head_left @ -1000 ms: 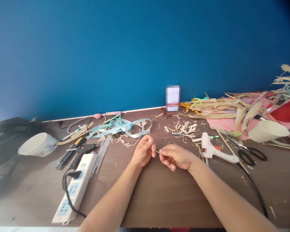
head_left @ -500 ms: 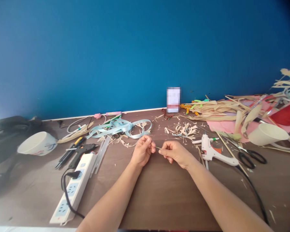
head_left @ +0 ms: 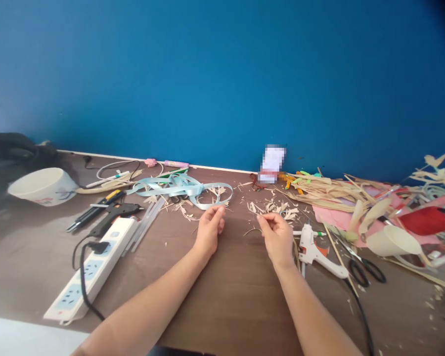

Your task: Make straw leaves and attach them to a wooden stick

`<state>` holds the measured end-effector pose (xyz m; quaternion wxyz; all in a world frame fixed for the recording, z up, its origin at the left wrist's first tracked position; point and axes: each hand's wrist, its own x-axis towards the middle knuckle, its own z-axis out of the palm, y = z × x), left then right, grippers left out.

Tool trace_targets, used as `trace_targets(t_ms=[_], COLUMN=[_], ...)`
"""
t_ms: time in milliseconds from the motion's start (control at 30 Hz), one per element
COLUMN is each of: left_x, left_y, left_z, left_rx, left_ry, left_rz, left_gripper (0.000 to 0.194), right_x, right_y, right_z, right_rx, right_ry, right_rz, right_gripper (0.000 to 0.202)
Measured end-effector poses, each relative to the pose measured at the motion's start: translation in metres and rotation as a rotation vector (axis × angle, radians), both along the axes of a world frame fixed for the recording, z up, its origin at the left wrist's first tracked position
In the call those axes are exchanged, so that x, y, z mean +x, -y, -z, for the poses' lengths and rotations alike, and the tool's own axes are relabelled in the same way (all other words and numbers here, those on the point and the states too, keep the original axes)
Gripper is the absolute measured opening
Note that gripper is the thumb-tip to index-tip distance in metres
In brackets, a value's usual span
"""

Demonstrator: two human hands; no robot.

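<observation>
Over the middle of the brown table (head_left: 230, 296), my left hand (head_left: 209, 228) has its fingers curled together; what it pinches, if anything, is too small to make out. To its right, my right hand (head_left: 276, 235) pinches a thin strand (head_left: 252, 230) between thumb and forefinger, and the strand curves out to the left. The two hands are apart. Pale husk scraps (head_left: 274, 207) lie just beyond my right hand. Light blue ribbon (head_left: 181, 188) lies in loops beyond my left hand.
On the left are a power strip (head_left: 96, 267), a black glue gun (head_left: 114, 217), glue sticks and a white bowl (head_left: 42, 185). On the right lie a white glue gun (head_left: 315, 252), scissors (head_left: 363, 269), a cup (head_left: 393, 241) and a husk pile (head_left: 326, 193).
My hands have moved apart, and my left hand no longer holds the strand's other end. The camera view has tilted and shifted.
</observation>
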<state>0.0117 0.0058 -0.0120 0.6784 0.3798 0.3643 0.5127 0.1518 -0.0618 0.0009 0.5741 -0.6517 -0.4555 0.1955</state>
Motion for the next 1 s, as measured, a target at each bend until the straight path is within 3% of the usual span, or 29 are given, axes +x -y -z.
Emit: trace_targets(t_ms=[67, 200, 367, 567, 700, 767, 900, 1000], left_x=[0.000, 0.002, 0.000, -0.003, -0.004, -0.004, -0.001, 0.002], left_y=[0.004, 0.014, 0.012, 0.006, 0.003, 0.003, 0.006, 0.012], left_z=[0.000, -0.003, -0.006, -0.005, -0.002, -0.001, 0.000, 0.001], left_rx=[0.044, 0.005, -0.170, -0.229, -0.199, -0.165, -0.061, 0.046], left_ry=[-0.072, -0.067, 0.112, 0.275, 0.306, 0.267, 0.022, -0.142], left_rz=[0.070, 0.340, 0.370, 0.435, 0.465, 0.484, 0.526, 0.522], left_gripper=[0.024, 0.026, 0.022, 0.019, 0.019, 0.019, 0.022, 0.024], right_x=[-0.003, -0.014, -0.023, -0.022, -0.016, -0.012, -0.006, -0.005], right_y=[0.003, 0.008, 0.008, 0.006, 0.004, 0.002, -0.001, -0.003], right_z=[-0.004, -0.006, -0.001, -0.001, 0.000, 0.002, 0.007, 0.009], right_rx=[0.054, 0.079, 0.003, -0.087, -0.157, -0.158, -0.115, -0.134], right_ry=[0.153, 0.389, 0.524, 0.542, 0.445, 0.300, -0.008, -0.098], right_rz=[0.009, -0.137, -0.263, -0.286, -0.299, -0.264, -0.237, -0.287], right_gripper=[0.018, 0.015, 0.018, 0.019, 0.015, 0.023, 0.028, 0.023])
